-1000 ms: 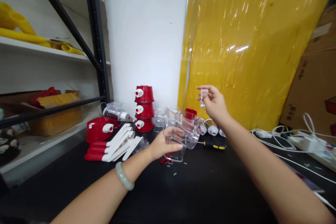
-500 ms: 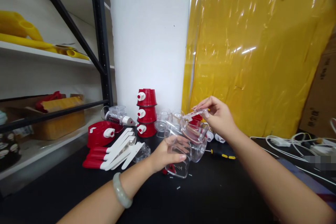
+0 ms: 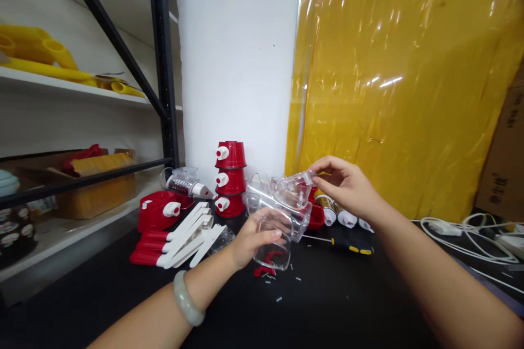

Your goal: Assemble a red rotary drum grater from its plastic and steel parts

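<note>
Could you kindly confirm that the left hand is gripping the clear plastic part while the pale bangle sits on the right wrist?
Not quite: the pale bangle is on the left wrist, not the right, as the head view shows. The left hand is indeed gripping the clear plastic part.

You hold clear, branching plastic housing (image 3: 282, 205): smooth, glossy. You face stacked red conical plastic bases (image 3: 231, 181), shiny; long white-and-red plastic handles (image 3: 186, 229), smooth; black flat bench (image 3: 327, 297), matt; yellow translucent plastic sheet (image 3: 409, 103), glossy, wrinkled.
</note>
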Demonstrator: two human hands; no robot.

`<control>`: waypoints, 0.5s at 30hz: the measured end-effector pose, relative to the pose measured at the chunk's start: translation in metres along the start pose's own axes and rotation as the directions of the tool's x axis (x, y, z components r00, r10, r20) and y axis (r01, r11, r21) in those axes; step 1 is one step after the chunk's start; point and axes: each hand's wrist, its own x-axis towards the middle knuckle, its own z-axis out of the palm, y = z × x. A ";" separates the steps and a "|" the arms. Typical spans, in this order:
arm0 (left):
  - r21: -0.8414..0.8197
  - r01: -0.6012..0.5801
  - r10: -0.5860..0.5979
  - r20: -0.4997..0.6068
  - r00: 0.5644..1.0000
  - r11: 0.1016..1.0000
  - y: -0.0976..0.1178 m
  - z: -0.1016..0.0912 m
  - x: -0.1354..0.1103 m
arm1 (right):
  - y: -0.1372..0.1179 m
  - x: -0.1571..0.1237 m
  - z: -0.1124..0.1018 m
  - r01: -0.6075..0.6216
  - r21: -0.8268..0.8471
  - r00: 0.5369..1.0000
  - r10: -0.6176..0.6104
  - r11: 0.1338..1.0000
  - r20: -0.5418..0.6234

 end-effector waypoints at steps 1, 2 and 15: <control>0.000 0.001 -0.001 -0.016 1.000 1.000 0.000 -0.001 0.000 | -0.002 0.000 -0.002 0.000 -0.009 1.000 0.000 1.000 0.008; 0.003 0.002 -0.002 -0.032 0.999 1.000 0.000 -0.001 0.001 | -0.005 -0.001 -0.003 0.001 -0.021 1.000 -0.001 1.000 0.005; 0.638 -0.074 0.267 -0.212 0.940 0.766 -0.009 0.006 -0.001 | -0.028 -0.009 0.013 0.277 -0.594 0.958 -0.267 0.755 0.108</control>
